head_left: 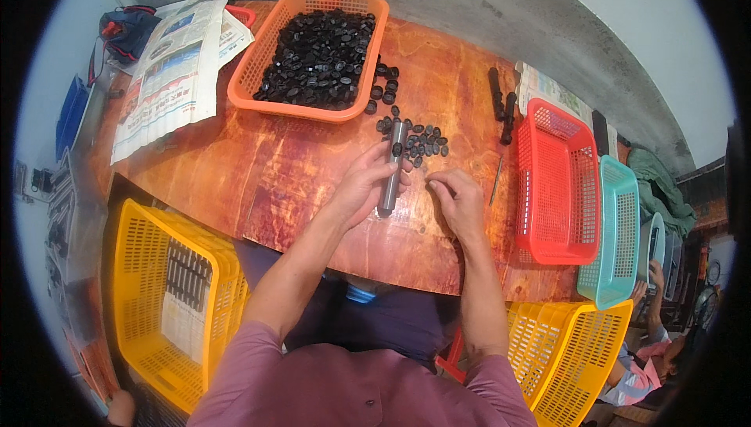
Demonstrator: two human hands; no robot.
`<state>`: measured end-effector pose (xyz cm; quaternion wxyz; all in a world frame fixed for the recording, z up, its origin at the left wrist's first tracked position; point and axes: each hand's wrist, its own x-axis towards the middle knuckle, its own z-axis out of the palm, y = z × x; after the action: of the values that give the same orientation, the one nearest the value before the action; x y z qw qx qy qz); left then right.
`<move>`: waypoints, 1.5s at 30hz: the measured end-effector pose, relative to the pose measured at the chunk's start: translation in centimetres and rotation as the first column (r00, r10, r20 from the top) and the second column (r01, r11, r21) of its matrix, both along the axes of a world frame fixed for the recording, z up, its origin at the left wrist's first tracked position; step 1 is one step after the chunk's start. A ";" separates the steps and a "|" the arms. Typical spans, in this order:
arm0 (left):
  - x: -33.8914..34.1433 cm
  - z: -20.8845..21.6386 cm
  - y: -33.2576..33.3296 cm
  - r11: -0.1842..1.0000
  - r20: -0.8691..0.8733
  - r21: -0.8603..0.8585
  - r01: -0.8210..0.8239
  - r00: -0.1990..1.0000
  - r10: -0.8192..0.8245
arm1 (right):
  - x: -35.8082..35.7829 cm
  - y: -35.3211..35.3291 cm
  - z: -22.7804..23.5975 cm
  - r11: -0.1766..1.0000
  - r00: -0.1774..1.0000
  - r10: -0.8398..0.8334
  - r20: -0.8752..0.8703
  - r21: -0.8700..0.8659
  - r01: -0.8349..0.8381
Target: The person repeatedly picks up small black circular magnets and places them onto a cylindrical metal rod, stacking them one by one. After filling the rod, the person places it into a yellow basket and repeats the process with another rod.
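Observation:
My left hand [364,186] is wrapped round a grey metal tube [390,184], which stands out above and below the fingers. A small black oval piece [397,148] sits on the tube's side near its upper end. To the right, apart from the tube, my right hand [458,198] hovers over the table with thumb and forefinger pressed together; whatever they may pinch is too small to make out. Just beyond both hands lies a loose cluster of black oval pieces [426,142] on the reddish-brown wooden table [313,165].
An orange basket [309,113] full of black pieces stands at the back. Newspaper [168,82] covers the left corner. At right are black-handled tools [502,106], a thin rod [496,181], red [559,251] and green [618,231] baskets. Yellow crates [211,309] flank me; another person [649,360] is at far right.

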<state>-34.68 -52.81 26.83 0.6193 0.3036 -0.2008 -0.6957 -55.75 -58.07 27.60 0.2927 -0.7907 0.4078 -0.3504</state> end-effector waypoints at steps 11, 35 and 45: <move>0.0 -0.8 -0.4 1.000 -0.044 0.008 -0.020 0.999 0.021 | 0.0 0.0 -0.3 0.965 0.969 -0.245 0.009 -0.089 0.245; -1.1 -0.3 0.3 0.958 0.071 -0.002 0.288 0.955 -0.288 | 0.5 0.9 0.8 0.934 0.931 -0.308 0.196 -0.123 0.336; -1.4 0.3 0.5 0.937 0.125 -0.027 0.348 0.931 -0.342 | 0.9 1.5 0.3 0.925 0.990 -0.022 0.141 -0.373 0.073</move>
<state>-36.10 -52.34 27.09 0.4815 0.2893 -0.3042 -0.7694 -54.86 -56.60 27.86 0.1531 -0.7968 0.3313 -0.4816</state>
